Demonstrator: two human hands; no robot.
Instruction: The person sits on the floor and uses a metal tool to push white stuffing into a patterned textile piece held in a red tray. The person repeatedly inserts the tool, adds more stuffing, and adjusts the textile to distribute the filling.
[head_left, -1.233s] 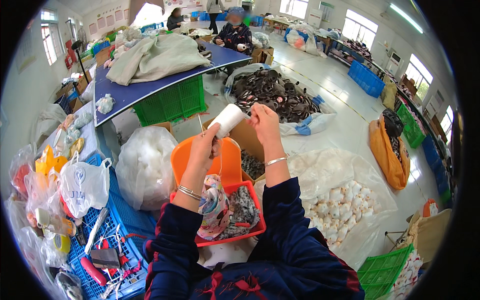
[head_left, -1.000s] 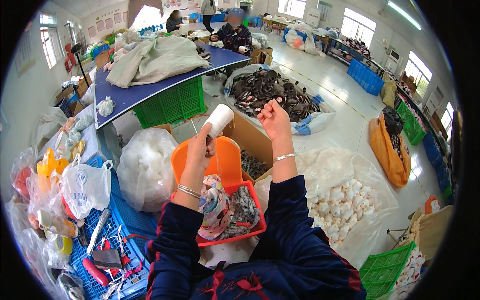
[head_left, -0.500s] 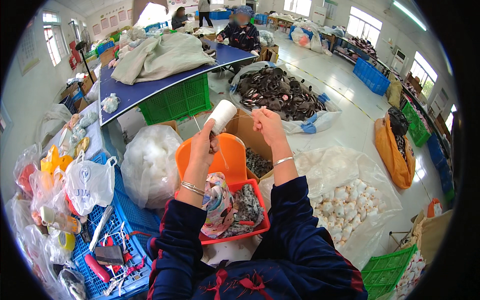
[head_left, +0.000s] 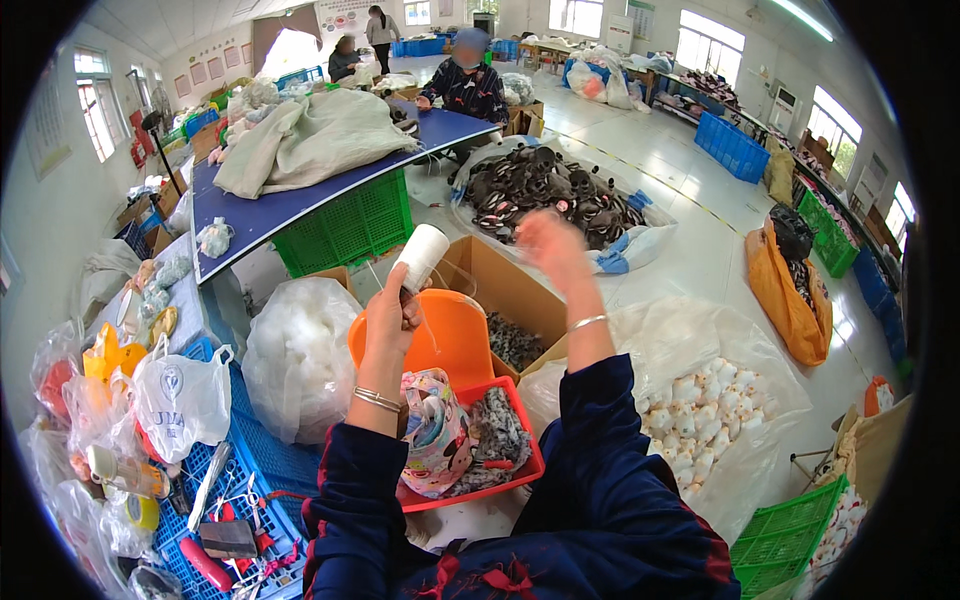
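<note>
My left hand [head_left: 388, 318] is closed around a white spool of thread [head_left: 428, 250], held tilted up in front of me. Loose thread hangs by the spool and loops to its right. Farther right, my right hand [head_left: 553, 250] is raised over a cardboard box and smeared by motion; its fingers and anything in them cannot be made out. Below my hands stands a red plastic bin [head_left: 528, 470] with an orange rounded plastic piece [head_left: 450, 318] behind it. In the bin lie a cartoon-print fabric bag [head_left: 437, 440] and grey mottled plush pieces [head_left: 497, 435].
A blue crate [head_left: 275, 440] at left carries scissors and other tools. Beside it sits a bag of white stuffing [head_left: 300, 350]. The open cardboard box [head_left: 500, 285] is ahead; a bag of small white plush pieces [head_left: 700, 420] lies right. A co-worker [head_left: 468, 90] sits beyond the blue table [head_left: 235, 215].
My right hand has moved right and away from the spool, going from a clear pinch to a blur. The left hand, still on the spool, has shifted slightly left and down with the view.
</note>
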